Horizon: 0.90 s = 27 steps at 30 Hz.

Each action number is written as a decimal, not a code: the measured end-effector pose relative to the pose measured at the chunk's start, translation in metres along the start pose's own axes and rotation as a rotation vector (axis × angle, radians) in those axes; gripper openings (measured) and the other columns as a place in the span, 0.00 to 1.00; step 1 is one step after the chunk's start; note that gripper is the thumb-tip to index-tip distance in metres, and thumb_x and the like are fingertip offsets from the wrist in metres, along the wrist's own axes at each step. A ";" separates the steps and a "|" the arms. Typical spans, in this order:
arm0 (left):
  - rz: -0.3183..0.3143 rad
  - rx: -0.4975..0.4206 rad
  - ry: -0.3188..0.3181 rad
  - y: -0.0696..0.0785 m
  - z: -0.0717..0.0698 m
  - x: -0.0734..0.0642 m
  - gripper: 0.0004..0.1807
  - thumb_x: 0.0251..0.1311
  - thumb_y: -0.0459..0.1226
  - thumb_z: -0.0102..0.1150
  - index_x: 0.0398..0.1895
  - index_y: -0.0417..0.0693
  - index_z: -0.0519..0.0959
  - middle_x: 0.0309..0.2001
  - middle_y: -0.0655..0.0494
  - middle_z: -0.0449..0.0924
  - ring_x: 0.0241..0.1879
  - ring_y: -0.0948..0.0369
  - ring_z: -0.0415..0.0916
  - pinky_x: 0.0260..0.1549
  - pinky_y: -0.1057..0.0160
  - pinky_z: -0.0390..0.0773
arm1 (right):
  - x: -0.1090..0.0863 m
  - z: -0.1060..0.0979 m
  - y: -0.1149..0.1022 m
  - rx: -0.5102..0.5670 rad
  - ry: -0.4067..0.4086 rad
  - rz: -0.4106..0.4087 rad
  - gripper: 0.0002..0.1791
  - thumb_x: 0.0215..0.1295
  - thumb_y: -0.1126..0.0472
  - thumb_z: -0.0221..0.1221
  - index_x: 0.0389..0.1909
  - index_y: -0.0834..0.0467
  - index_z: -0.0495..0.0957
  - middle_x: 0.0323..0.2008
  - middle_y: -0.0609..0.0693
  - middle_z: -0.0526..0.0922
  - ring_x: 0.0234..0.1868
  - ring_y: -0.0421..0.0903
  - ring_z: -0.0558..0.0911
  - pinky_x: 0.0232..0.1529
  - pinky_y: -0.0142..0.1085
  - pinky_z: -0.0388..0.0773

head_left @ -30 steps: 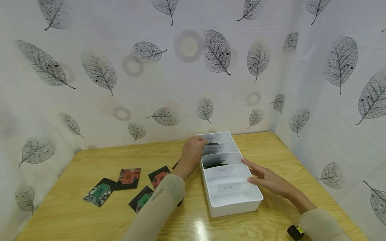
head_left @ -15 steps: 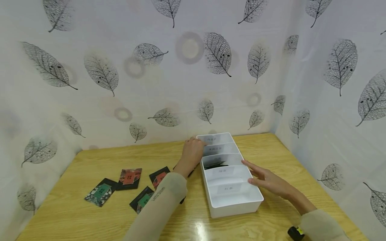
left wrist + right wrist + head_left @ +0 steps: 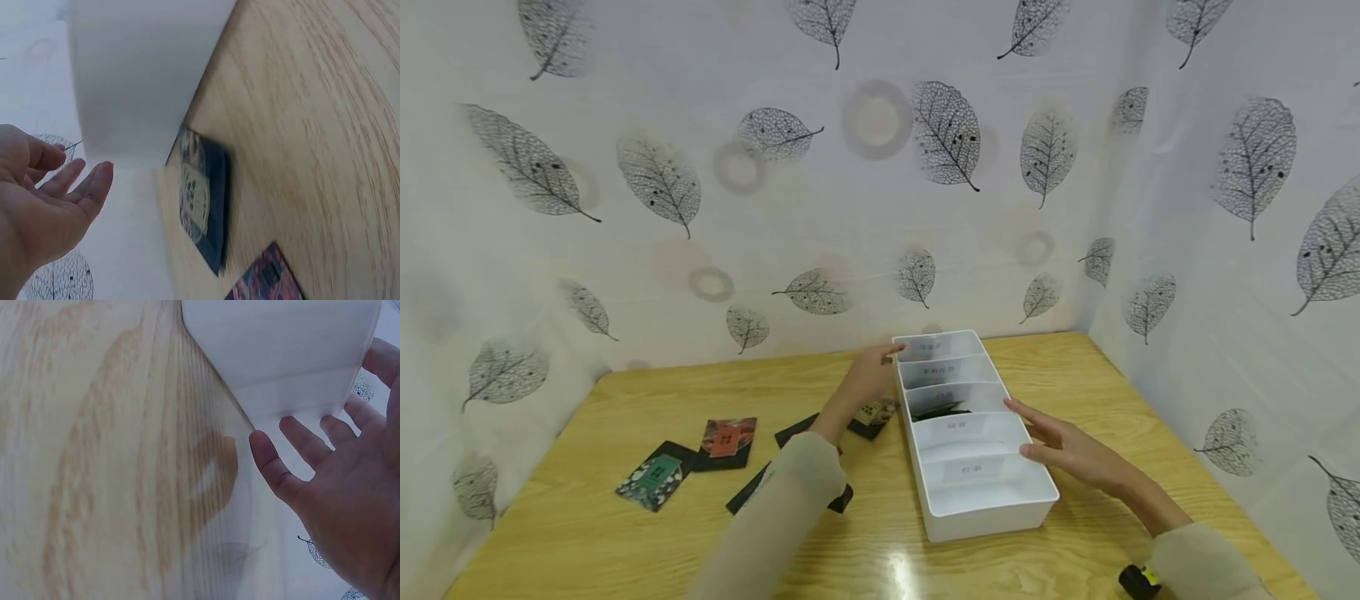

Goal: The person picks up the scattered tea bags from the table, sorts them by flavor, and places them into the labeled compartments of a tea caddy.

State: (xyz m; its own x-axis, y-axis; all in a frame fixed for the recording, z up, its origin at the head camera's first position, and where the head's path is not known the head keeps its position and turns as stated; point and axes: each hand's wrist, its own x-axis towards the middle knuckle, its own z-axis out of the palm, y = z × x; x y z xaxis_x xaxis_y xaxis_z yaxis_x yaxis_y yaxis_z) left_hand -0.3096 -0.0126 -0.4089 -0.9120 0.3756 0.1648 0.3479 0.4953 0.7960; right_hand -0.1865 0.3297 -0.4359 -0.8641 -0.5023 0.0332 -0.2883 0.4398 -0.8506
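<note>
A long white divided box (image 3: 988, 518) stands on the table, with small labels on its dividers. Dark flat packets (image 3: 938, 411) lie in its middle compartment. My left hand (image 3: 867, 375) hovers by the far left rim, fingers loosely bent and holding nothing; the left wrist view shows the empty palm. Below that hand, beside the box, lies a black packet with a yellowish label (image 3: 876, 412). My right hand (image 3: 1070, 450) has its fingers spread along the box's right side, fingertips right at the wall and rim.
To the left lie a black packet with a red label (image 3: 727, 440) and one with a green label (image 3: 653, 478). Several more dark packets are partly hidden under the left sleeve (image 3: 790, 492). A black and yellow object (image 3: 1138, 581) sits near the right sleeve. Leaf-patterned curtain (image 3: 775, 225) surrounds the table.
A dark packet edge by my left hand in the back part of the box has dropped from sight. The left hand has drawn back left over the rim, uncovering the yellowish-labelled packet. The right hand stays put.
</note>
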 end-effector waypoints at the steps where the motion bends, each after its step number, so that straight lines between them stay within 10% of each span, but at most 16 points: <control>1: -0.016 -0.039 0.008 -0.001 -0.005 -0.002 0.25 0.72 0.29 0.49 0.72 0.37 0.72 0.67 0.40 0.75 0.23 0.60 0.72 0.23 0.65 0.75 | 0.000 0.000 0.000 0.005 -0.001 0.002 0.37 0.81 0.60 0.52 0.84 0.52 0.48 0.82 0.62 0.46 0.76 0.73 0.55 0.61 0.26 0.66; 3: -0.064 -0.114 0.008 -0.004 -0.014 -0.007 0.27 0.72 0.28 0.45 0.74 0.40 0.70 0.68 0.41 0.74 0.18 0.63 0.60 0.16 0.67 0.64 | 0.000 0.000 0.001 0.013 -0.001 0.009 0.37 0.81 0.60 0.52 0.84 0.51 0.48 0.82 0.61 0.45 0.76 0.73 0.55 0.61 0.26 0.65; 5: -0.091 -0.153 0.018 -0.005 -0.022 -0.014 0.27 0.72 0.30 0.47 0.74 0.40 0.70 0.68 0.41 0.74 0.25 0.64 0.73 0.20 0.68 0.72 | -0.001 0.000 0.001 0.012 0.001 0.012 0.37 0.81 0.59 0.52 0.84 0.51 0.48 0.82 0.61 0.45 0.76 0.73 0.54 0.61 0.25 0.65; 10: -0.102 -0.129 0.036 -0.011 -0.036 -0.030 0.26 0.73 0.31 0.50 0.73 0.35 0.69 0.65 0.37 0.76 0.56 0.46 0.80 0.48 0.54 0.84 | -0.001 0.000 0.002 -0.006 0.009 0.015 0.37 0.81 0.59 0.53 0.84 0.51 0.49 0.81 0.62 0.47 0.75 0.72 0.57 0.60 0.26 0.67; 27: -0.217 0.112 -0.032 -0.042 -0.045 -0.042 0.28 0.72 0.32 0.60 0.73 0.35 0.69 0.66 0.37 0.75 0.63 0.42 0.75 0.59 0.45 0.78 | 0.000 0.000 0.001 -0.006 0.005 0.013 0.37 0.81 0.59 0.52 0.84 0.50 0.49 0.81 0.62 0.46 0.75 0.73 0.56 0.60 0.25 0.66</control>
State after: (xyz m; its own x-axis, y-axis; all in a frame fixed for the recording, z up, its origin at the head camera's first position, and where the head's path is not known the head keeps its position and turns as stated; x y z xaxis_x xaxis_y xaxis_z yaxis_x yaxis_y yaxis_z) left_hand -0.2956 -0.0844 -0.4236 -0.9611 0.2751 -0.0232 0.1682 0.6500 0.7411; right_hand -0.1863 0.3303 -0.4363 -0.8699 -0.4927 0.0246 -0.2793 0.4508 -0.8478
